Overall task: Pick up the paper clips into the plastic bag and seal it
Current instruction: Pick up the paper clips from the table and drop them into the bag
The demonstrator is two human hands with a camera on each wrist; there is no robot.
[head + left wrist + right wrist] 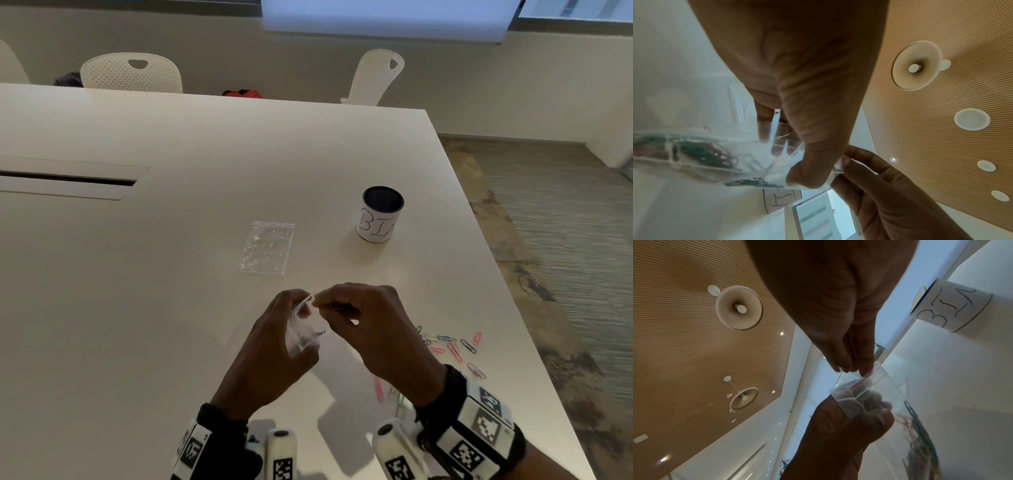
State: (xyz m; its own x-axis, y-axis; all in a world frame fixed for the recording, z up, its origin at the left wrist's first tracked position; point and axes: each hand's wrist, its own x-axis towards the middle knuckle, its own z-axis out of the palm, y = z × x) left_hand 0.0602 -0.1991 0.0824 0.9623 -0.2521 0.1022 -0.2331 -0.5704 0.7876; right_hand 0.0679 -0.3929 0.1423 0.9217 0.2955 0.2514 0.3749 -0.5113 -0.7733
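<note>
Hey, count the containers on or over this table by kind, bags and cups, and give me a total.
Plastic bags: 2, the held bag with clips inside and the flat bag lying on the table.
Cups: 1, the cup marked BIN.
Total: 3.

Both hands are raised close together in front of the body, forearms reaching in from below with marker-patterned bands strapped round the wrists. The left hand [274, 337] has its fingers curled and its thumb pressed forward in a pinch. The right hand [364, 320] sits just beside it, back of the hand up, its thumb and forefinger pinched together at their tips, nearly meeting the left thumb.
</note>
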